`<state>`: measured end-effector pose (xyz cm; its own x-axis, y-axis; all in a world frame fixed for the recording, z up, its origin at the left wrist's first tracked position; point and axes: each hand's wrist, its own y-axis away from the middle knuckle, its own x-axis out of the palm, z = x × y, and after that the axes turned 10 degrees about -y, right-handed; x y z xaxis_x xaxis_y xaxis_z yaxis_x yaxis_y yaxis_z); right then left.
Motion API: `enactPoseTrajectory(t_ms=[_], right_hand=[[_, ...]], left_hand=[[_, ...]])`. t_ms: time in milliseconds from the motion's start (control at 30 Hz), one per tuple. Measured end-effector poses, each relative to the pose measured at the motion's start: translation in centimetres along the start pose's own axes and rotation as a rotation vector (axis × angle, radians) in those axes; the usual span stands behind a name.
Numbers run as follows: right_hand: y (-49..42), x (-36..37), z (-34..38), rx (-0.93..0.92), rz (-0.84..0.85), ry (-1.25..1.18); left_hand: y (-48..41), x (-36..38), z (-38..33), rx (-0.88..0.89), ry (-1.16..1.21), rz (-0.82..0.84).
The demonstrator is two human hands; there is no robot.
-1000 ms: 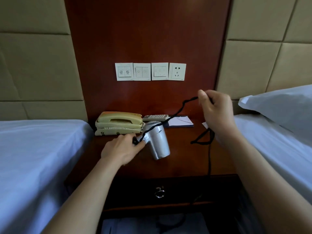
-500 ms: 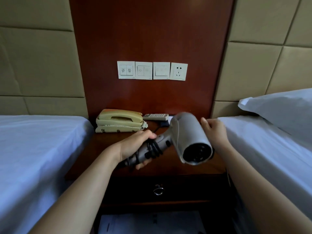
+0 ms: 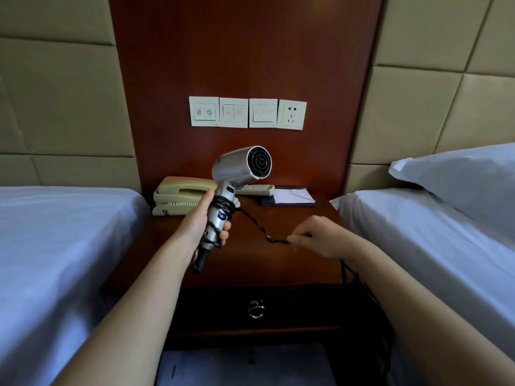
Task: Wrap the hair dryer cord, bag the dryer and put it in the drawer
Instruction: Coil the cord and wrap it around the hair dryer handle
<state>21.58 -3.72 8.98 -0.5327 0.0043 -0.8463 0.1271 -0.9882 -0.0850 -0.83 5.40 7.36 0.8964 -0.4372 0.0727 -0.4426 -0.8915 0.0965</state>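
Above the worktop (image 3: 281, 263), the left hand (image 3: 204, 218) grips the handle of the hair dryer (image 3: 237, 169), which stands upright with its round grille end toward the camera. Turns of the cord (image 3: 223, 203) circle the handle, partly covered by fingers. One strand runs to the right hand (image 3: 320, 238), which pinches it. Past that hand the cord drops behind the forearm, its plug hidden. The drawer (image 3: 256, 310) below sits closed in deep shadow.

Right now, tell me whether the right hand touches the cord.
Touching. The head view shows the right hand pinching the cord, which runs on to the dryer.
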Motion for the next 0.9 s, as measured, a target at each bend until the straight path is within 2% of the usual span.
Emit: enactPoseTrajectory(t_ms=[67,200,300,433,567,767,900], right_hand=[[0.5,-0.1,1.5,-0.041,0.071,0.055],[1.4,0.2,4.4,-0.084,0.087,0.158],[1.9,0.6,5.7,-0.096,0.058,0.231],[2.4,0.2,6.5,-0.138,-0.020,0.243],[2.4,0.4,7.4,-0.229,-0.082,0.253],[2.2,0.6,8.4,-0.265,-0.047,0.330],[2.4,0.7,8.8,-0.288,-0.028,0.321]], left_hand=[[-0.4,0.2,0.2,0.006,-0.026,-0.087],[-0.2,0.9,0.4,0.056,-0.098,-0.170],[0.1,1.4,0.4,0.089,-0.174,-0.135],[0.5,1.6,0.0,0.043,-0.287,-0.106],[1.3,3.1,-0.3,0.112,-0.471,-0.074],[2.0,5.3,0.2,0.215,-0.664,-0.084],[3.2,6.0,0.2,0.291,-0.679,-0.088]])
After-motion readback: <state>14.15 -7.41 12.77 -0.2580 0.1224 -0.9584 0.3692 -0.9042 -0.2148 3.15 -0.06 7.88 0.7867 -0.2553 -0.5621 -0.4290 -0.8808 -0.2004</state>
